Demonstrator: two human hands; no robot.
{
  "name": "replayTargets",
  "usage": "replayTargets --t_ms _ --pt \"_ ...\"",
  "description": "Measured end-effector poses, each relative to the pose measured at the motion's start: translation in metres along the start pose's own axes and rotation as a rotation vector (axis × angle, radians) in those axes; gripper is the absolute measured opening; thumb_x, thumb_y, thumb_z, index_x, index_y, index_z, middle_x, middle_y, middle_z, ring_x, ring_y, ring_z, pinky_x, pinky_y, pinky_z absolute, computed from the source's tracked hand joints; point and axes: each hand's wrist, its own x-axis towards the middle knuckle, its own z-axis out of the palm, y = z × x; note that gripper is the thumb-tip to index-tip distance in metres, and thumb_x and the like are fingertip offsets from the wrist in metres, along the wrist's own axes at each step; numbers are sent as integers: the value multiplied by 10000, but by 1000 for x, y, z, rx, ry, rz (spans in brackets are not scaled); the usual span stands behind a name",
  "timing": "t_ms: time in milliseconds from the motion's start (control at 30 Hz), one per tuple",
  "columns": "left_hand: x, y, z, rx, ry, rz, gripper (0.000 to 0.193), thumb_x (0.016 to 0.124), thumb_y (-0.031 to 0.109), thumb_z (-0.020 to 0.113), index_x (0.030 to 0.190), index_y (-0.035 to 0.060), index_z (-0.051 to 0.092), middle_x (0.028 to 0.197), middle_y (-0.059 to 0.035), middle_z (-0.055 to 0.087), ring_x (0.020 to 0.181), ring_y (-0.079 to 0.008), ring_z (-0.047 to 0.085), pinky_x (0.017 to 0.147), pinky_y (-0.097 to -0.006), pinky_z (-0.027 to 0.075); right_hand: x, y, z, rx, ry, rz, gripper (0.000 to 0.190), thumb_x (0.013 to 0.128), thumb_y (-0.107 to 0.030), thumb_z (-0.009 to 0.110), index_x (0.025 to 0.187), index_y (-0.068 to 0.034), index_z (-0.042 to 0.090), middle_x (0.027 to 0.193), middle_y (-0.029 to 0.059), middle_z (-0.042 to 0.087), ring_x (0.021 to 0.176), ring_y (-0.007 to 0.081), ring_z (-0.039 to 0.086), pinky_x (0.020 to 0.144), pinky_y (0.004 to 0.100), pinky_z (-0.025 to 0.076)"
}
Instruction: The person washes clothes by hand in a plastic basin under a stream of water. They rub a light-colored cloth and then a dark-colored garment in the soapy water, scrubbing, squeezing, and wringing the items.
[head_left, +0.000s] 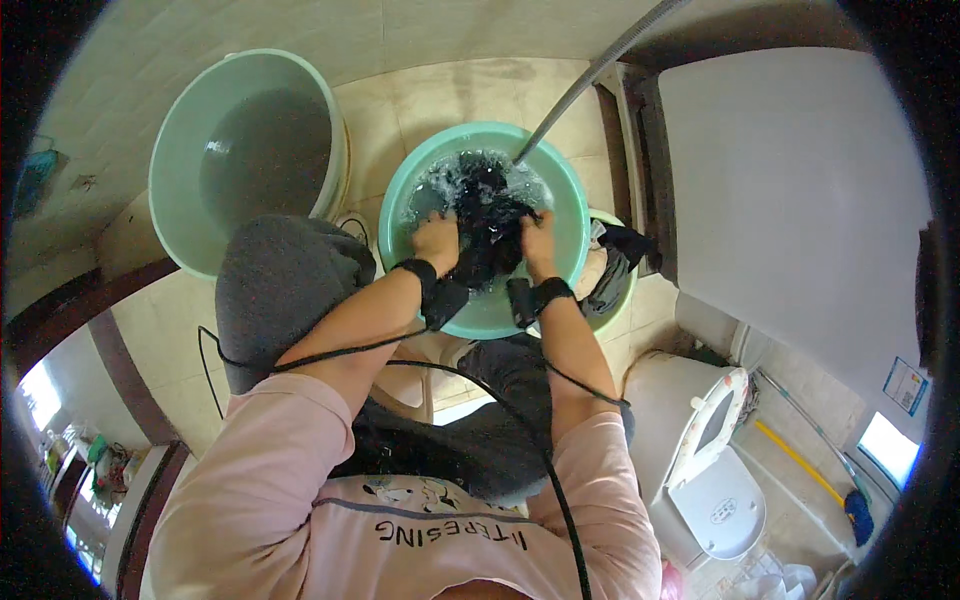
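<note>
A wet black garment (489, 232) lies in soapy-looking water inside a round green plastic basin (484, 326). My left hand (437, 241) is closed at the garment's left edge, its fingers partly hidden. On the other side, my right hand (538, 238) grips the cloth's right edge between thumb and fingers. A grey flexible hose (574, 91) reaches down from the top into the basin, its end at the foamy water. Both wrists wear black straps with dark boxes and cables.
A large green tub (169, 176) holding greyish water stands at the upper left. Beside the basin, a smaller light-green basin (626, 300) holds clothes (611, 274). A toilet (675, 420) stands at lower right, below a big white appliance (780, 195). Black cables cross my forearms.
</note>
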Motion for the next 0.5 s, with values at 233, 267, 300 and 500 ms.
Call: replayTargets --t_ms 233,267,300,500 --pt "7 -10 -2 -212 -27 -99 347 649 142 634 944 -6 527 1000 -181 539 910 -334 555 763 -421 463 -16 -2 21 -634 -72 -28 605 787 -449 522 1249 -95 357 1056 258 541 985 408 515 840 441 407" --pt "10 -7 -5 -296 48 -120 357 644 131 621 951 -17 515 981 -196 546 878 -352 563 761 -423 459 -10 7 12 -536 -40 5 525 787 -411 528 1197 -96 439 1023 249 560 966 395 531 824 443 418" --pt "14 -10 -6 -378 129 -148 367 639 121 609 958 -28 504 961 -211 553 846 -371 571 758 -425 456 -8 8 16 -533 -49 1 525 787 -411 528 1197 -96 439 1023 249 560 966 395 531 824 443 418" --pt "37 18 2 -1181 151 -71 513 621 160 597 1069 -10 412 1019 -223 477 962 -324 475 827 -357 366 12 22 20 178 -12 -60 357 782 -194 527 1106 -44 514 883 158 608 778 262 586 739 344 444"
